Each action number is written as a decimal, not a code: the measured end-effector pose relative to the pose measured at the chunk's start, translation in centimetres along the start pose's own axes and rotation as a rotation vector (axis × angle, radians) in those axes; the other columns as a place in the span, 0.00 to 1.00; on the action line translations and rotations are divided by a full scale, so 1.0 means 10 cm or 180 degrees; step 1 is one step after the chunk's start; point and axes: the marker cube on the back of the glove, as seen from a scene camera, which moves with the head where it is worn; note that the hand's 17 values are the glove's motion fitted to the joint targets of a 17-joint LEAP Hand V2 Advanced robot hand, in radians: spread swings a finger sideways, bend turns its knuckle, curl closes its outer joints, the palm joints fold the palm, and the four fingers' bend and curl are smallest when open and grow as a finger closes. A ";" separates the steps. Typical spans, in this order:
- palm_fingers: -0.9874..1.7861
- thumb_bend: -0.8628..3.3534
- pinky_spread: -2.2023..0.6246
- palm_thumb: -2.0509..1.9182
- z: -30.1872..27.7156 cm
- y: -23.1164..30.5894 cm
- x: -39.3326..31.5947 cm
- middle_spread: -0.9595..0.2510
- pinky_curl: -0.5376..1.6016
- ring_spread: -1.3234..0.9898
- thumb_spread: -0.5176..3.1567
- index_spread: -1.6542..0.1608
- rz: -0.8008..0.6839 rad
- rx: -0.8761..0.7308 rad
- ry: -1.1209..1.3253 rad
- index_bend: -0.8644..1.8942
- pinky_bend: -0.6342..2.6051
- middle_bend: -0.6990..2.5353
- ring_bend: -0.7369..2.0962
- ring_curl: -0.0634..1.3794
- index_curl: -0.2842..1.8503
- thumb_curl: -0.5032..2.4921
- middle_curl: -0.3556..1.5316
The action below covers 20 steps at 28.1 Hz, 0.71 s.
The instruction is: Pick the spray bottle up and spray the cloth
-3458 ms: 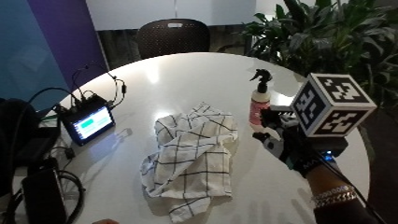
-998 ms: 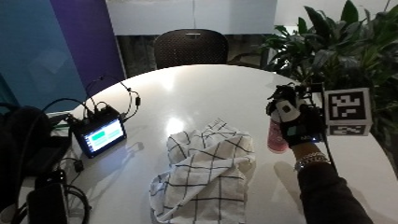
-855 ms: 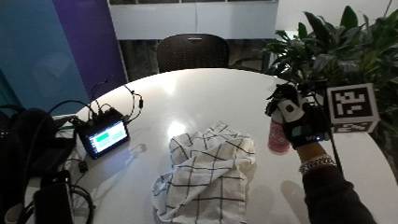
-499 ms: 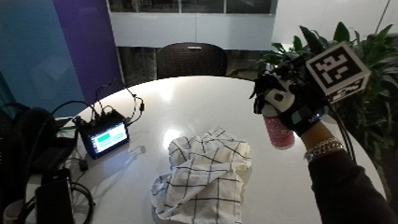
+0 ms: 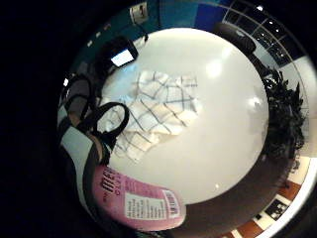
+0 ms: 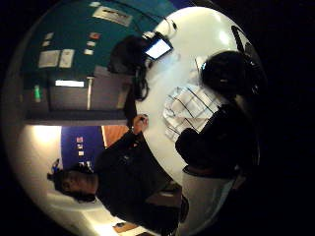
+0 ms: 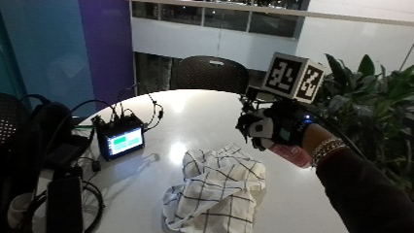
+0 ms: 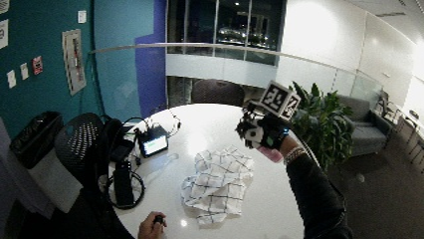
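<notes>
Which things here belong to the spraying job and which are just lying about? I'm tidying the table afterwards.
Part of the job:
- pink plastic spray bottle, lifted off the table in the black-gloved right hand
- white checked cloth, crumpled on the round white table

Just lying about:
- small black monitor with lit screen
- black cables behind it
- dark chair
- leafy plant

The cloth is lying on the table toward its near edge. The right hand is holding the spray bottle above the table, just right of the cloth. A small screen is standing near the left edge, a chair sitting behind the far edge, plants standing beyond the right edge.
</notes>
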 end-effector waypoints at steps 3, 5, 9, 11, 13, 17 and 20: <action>0.83 0.20 0.67 0.74 0.19 -0.02 0.06 0.63 0.44 0.50 0.30 0.73 0.0185 -0.0369 0.0212 0.38 0.36 0.38 0.50 0.37 0.41 0.43 0.47; 0.83 0.20 0.67 0.74 0.30 -0.03 0.08 0.63 0.45 0.50 0.30 0.73 0.0283 -0.0583 0.0331 0.38 0.37 0.38 0.50 0.37 0.41 0.43 0.47; 0.83 0.20 0.67 0.74 0.50 -0.05 0.18 0.62 0.45 0.49 0.30 0.73 0.0479 -0.0922 0.0602 0.38 0.37 0.37 0.50 0.37 0.41 0.43 0.47; 0.83 0.20 0.67 0.74 0.61 -0.05 0.24 0.62 0.45 0.50 0.30 0.73 0.0588 -0.1110 0.0738 0.38 0.37 0.37 0.50 0.37 0.42 0.44 0.47; 0.83 0.20 0.67 0.74 0.74 -0.04 0.30 0.62 0.45 0.49 0.30 0.73 0.0683 -0.1298 0.0838 0.38 0.37 0.37 0.50 0.37 0.42 0.44 0.47; 0.83 0.20 0.68 0.73 1.01 0.02 0.39 0.62 0.45 0.49 0.30 0.73 0.0817 -0.1664 0.0986 0.38 0.37 0.37 0.50 0.37 0.42 0.44 0.47; 0.83 0.20 0.68 0.74 1.21 0.07 0.44 0.62 0.45 0.49 0.30 0.73 0.0865 -0.1875 0.1051 0.38 0.37 0.37 0.50 0.37 0.43 0.44 0.47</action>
